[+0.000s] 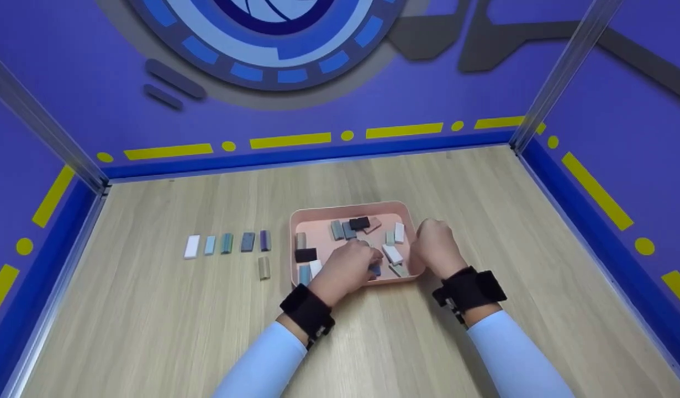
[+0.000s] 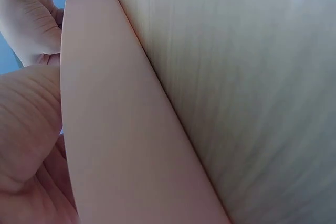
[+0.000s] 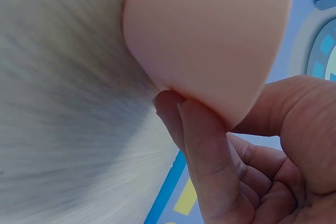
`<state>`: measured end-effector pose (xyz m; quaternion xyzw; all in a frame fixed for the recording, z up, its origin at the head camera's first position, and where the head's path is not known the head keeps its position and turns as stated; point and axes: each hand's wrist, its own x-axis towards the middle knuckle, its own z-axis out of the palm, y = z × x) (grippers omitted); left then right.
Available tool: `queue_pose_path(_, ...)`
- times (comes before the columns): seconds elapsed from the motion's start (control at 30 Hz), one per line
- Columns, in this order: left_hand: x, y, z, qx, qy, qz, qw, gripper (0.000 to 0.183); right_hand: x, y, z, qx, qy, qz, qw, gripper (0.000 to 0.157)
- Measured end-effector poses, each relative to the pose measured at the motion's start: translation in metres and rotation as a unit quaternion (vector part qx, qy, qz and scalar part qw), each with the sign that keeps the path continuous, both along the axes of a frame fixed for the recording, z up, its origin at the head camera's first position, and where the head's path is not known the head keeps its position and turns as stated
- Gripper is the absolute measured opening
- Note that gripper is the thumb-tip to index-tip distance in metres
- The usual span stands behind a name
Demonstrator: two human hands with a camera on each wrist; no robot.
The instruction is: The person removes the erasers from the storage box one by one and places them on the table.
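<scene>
A shallow pink tray [image 1: 313, 224] holds many small rectangular tile-like blocks in white, black, grey-blue, green and pink. My left hand [image 1: 348, 266] reaches over its front wall, fingers down among the blocks. A dark blue block [image 1: 375, 270] shows right at its fingertips; I cannot tell whether they pinch it. In the left wrist view the tray's outer wall [image 2: 121, 114] hides those fingers. My right hand [image 1: 438, 247] grips the tray at its right side. In the right wrist view, its thumb is at the rim and its fingers lie against the tray's outside corner [image 3: 210, 40].
Left of the tray, several blocks stand in a row on the wooden table [image 1: 152, 320], from a white block [image 1: 191, 246] to a purple-and-grey block [image 1: 265, 240]. A beige block [image 1: 264, 268] lies just below the row's right end. Blue panels [image 1: 295, 124] enclose the table's back and sides.
</scene>
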<state>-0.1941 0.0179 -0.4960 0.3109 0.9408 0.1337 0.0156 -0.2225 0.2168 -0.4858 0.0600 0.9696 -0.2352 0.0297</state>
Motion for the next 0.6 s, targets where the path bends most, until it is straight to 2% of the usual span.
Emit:
queue_pose_path(0.13,0.002,-0.001,0.0,0.0,0.011,0.008,0.9999,0.013,0.001,0.0,0.0,-0.002,0.011,0.003,1.0,0.013)
queue_pose_path(0.43,0.004,-0.007,0.0,0.01,0.05,0.032,0.9982,0.028,0.0,-0.001,0.0,0.0,-0.007,-0.001,1.0,0.017)
queue_pose_path(0.6,0.003,-0.013,-0.002,0.011,0.05,0.047,0.9975,0.021,0.0,0.0,-0.001,0.005,-0.006,0.0,1.0,0.019)
